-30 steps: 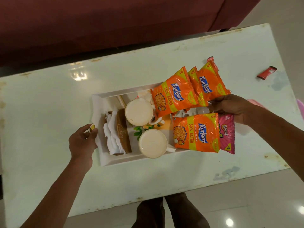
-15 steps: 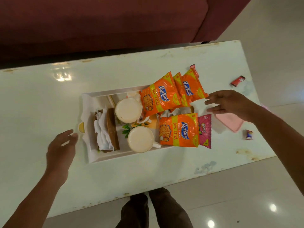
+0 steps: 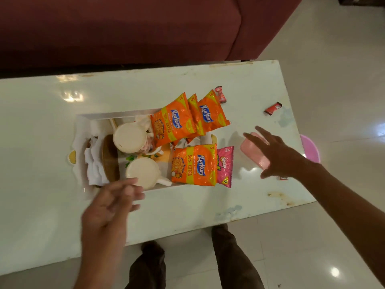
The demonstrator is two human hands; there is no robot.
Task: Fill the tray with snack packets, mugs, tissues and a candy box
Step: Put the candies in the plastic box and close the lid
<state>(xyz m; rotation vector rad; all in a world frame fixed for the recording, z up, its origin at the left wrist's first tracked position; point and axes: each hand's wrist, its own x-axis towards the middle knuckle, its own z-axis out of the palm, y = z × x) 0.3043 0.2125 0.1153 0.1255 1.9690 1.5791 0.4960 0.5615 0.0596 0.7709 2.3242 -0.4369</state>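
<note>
A: Head view. On the white surface [image 3: 239,80], a white tray [image 3: 116,115]. Inside it, two cream mugs [image 3: 130,137], folded tissues [image 3: 94,163] at the left end, orange snack packets [image 3: 193,164] at the right end, a pink packet [image 3: 226,165] tucked under one.

B: And the hands?

A: Left hand [image 3: 108,205] at the near edge of the tray, fingers loose and spread, holding nothing. Right hand [image 3: 279,157] to the right of the tray, fingers spread wide, empty, over a pink candy box [image 3: 250,147].

B: Anything else beside the tray?

A: Two small red wrappers [image 3: 273,108] right of the tray, farther back.
</note>
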